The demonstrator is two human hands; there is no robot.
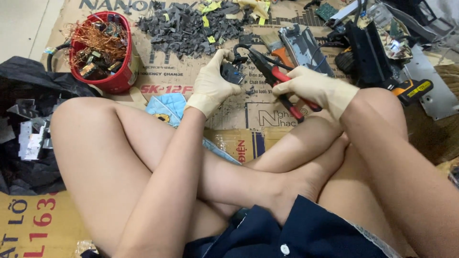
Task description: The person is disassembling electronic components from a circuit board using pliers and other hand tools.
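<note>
I sit cross-legged on flattened cardboard point(191, 71). My left hand point(213, 82), in a cream glove, grips a small dark electronic part point(233, 71) with a black wire looping off its top. My right hand point(318, 88), also gloved, is closed around the red handles of a pair of pliers point(275, 72). The black jaws of the pliers point left and reach the part held in the left hand. Both hands hover just above the cardboard, beyond my knees.
A red bucket point(119, 79) of copper wire and small parts stands at the far left. A heap of grey fragments point(186, 26) lies behind the hands. Dismantled black electronics point(368, 50) and a yellow-black tool point(413, 91) sit at right. Metal scraps point(28, 138) lie at left.
</note>
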